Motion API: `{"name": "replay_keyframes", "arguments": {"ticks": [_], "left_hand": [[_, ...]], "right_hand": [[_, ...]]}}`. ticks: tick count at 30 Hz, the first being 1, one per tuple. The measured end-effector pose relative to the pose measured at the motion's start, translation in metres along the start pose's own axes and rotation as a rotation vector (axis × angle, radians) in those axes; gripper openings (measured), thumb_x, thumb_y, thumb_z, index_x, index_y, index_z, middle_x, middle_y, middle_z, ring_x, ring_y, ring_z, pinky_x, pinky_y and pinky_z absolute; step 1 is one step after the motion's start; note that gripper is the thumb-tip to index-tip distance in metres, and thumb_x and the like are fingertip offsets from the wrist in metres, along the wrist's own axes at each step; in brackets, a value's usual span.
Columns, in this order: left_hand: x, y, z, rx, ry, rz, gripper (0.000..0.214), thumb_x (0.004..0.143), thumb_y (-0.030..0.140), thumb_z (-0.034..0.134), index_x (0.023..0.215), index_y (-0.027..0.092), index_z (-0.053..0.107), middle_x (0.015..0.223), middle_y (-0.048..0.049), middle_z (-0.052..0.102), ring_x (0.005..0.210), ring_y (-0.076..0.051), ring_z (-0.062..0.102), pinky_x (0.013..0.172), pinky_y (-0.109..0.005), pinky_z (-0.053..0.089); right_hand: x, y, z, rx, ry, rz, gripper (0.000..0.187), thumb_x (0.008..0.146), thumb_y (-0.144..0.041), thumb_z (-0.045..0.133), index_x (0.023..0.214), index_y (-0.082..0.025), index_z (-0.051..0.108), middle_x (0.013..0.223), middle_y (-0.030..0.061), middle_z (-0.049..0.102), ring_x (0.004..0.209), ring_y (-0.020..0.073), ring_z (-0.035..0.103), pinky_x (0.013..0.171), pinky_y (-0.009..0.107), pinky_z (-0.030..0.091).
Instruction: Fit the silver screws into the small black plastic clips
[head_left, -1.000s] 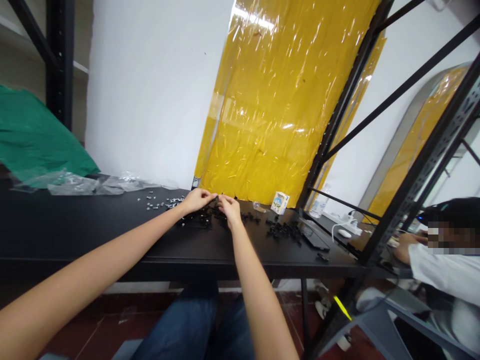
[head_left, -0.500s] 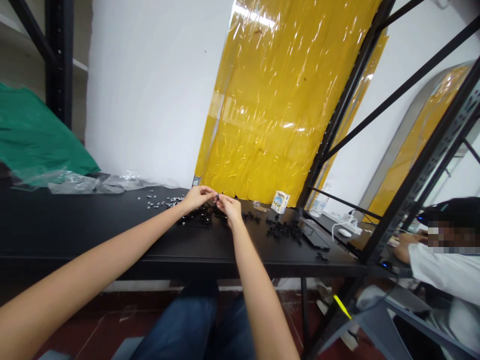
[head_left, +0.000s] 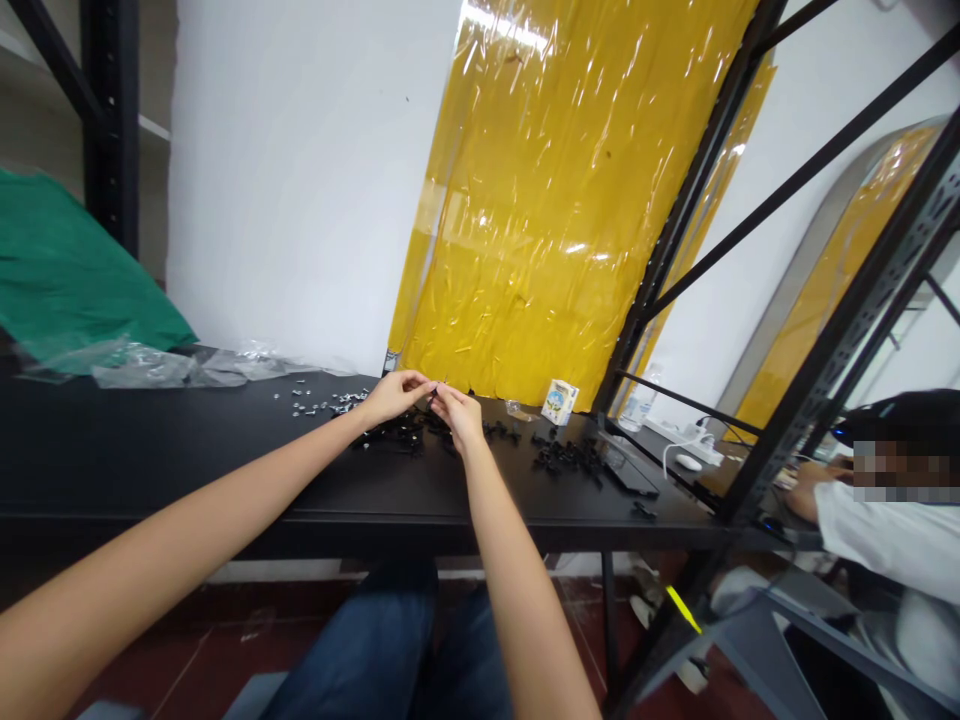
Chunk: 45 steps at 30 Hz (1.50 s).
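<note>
My left hand (head_left: 394,396) and my right hand (head_left: 457,416) meet above a black tabletop (head_left: 225,470). Between their fingertips they pinch a small black plastic part (head_left: 434,394), mostly hidden by my fingers. Just below my hands lies a scattered heap of similar black parts (head_left: 397,436). Another heap of black parts (head_left: 566,456) lies to the right. Several small metal pieces (head_left: 315,401) are spread left of my left hand.
A small carton (head_left: 560,401) and a clear plastic scrap (head_left: 514,409) stand at the table's back edge. Farther right are a dark flat device (head_left: 628,473), a white mouse (head_left: 688,462) and a co-worker in a white sleeve (head_left: 877,530). Black shelf uprights (head_left: 825,330) rise there.
My hands have risen slightly from the black parts, and the part between my fingertips looks smaller and clearer. The view has shifted slightly.
</note>
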<state>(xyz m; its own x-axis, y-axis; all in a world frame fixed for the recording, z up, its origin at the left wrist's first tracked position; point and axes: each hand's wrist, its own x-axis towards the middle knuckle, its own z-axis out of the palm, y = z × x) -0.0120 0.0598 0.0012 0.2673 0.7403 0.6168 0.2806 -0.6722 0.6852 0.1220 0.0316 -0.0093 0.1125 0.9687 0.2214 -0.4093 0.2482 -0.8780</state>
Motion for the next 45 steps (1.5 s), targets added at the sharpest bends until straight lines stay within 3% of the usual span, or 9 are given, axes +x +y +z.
{"name": "replay_keyframes", "arguments": {"ticks": [6, 12, 21, 27, 33, 40, 45], "left_hand": [[-0.001, 0.0, -0.002, 0.094, -0.008, 0.026, 0.039, 0.075, 0.053, 0.053, 0.079, 0.015, 0.06, 0.068, -0.0025, 0.063, 0.062, -0.016, 0.056, 0.061, -0.027, 0.044], [-0.008, 0.014, -0.004, 0.403, -0.021, 0.195, 0.027, 0.087, 0.042, 0.035, 0.079, 0.019, 0.047, 0.069, -0.0004, 0.053, 0.064, -0.016, 0.051, 0.062, -0.027, 0.039], [-0.01, 0.016, -0.002, 0.637, -0.016, 0.174, 0.027, 0.092, 0.033, 0.024, 0.076, 0.02, 0.042, 0.067, -0.0023, 0.051, 0.06, -0.018, 0.052, 0.06, -0.029, 0.037], [-0.013, 0.022, -0.001, 0.539, 0.045, 0.111, 0.039, 0.091, 0.041, 0.026, 0.074, 0.019, 0.053, 0.064, -0.0032, 0.059, 0.061, -0.019, 0.057, 0.058, -0.026, 0.035], [-0.014, 0.029, -0.005, 0.41, 0.079, -0.118, 0.063, 0.09, 0.055, 0.017, 0.045, 0.02, 0.044, 0.045, -0.0031, 0.051, 0.055, -0.018, 0.055, 0.057, -0.026, 0.035], [-0.013, 0.021, -0.004, 0.303, -0.015, -0.048, 0.031, 0.087, 0.047, 0.032, 0.073, 0.022, 0.044, 0.067, 0.0015, 0.056, 0.066, -0.018, 0.053, 0.062, -0.027, 0.038], [-0.013, 0.017, -0.002, 0.265, -0.084, -0.039, 0.031, 0.087, 0.048, 0.03, 0.075, 0.022, 0.04, 0.067, 0.0024, 0.052, 0.066, -0.017, 0.052, 0.063, -0.027, 0.039]], "right_hand": [[0.0, 0.001, 0.0, 0.044, -0.02, 0.005, 0.007, 0.072, -0.011, 0.066, 0.074, -0.011, 0.072, 0.072, 0.0037, 0.072, 0.064, 0.0103, 0.065, 0.075, 0.025, 0.056], [-0.001, 0.001, 0.0, 0.059, -0.061, 0.011, 0.006, 0.067, -0.013, 0.07, 0.073, -0.012, 0.072, 0.075, 0.0039, 0.073, 0.065, 0.0105, 0.065, 0.08, 0.028, 0.055], [-0.005, -0.001, 0.002, 0.054, -0.141, 0.03, 0.009, 0.065, -0.017, 0.072, 0.073, -0.014, 0.073, 0.074, 0.0021, 0.072, 0.062, 0.0085, 0.062, 0.076, 0.025, 0.054], [-0.009, -0.003, 0.005, 0.085, -0.185, 0.053, 0.005, 0.068, -0.015, 0.069, 0.072, -0.014, 0.072, 0.069, 0.0008, 0.071, 0.061, 0.0075, 0.062, 0.076, 0.022, 0.053], [-0.009, -0.002, 0.005, 0.04, -0.174, 0.04, 0.012, 0.068, -0.019, 0.071, 0.078, -0.013, 0.072, 0.073, 0.0037, 0.072, 0.068, 0.0111, 0.065, 0.08, 0.026, 0.053], [-0.009, -0.004, 0.005, 0.04, -0.092, 0.012, 0.009, 0.07, -0.017, 0.069, 0.078, -0.013, 0.072, 0.078, 0.005, 0.073, 0.07, 0.0118, 0.066, 0.081, 0.027, 0.053], [-0.01, -0.006, 0.005, 0.046, -0.092, 0.042, 0.01, 0.069, -0.016, 0.069, 0.078, -0.012, 0.072, 0.076, 0.0052, 0.073, 0.072, 0.0126, 0.067, 0.081, 0.027, 0.053]]}}
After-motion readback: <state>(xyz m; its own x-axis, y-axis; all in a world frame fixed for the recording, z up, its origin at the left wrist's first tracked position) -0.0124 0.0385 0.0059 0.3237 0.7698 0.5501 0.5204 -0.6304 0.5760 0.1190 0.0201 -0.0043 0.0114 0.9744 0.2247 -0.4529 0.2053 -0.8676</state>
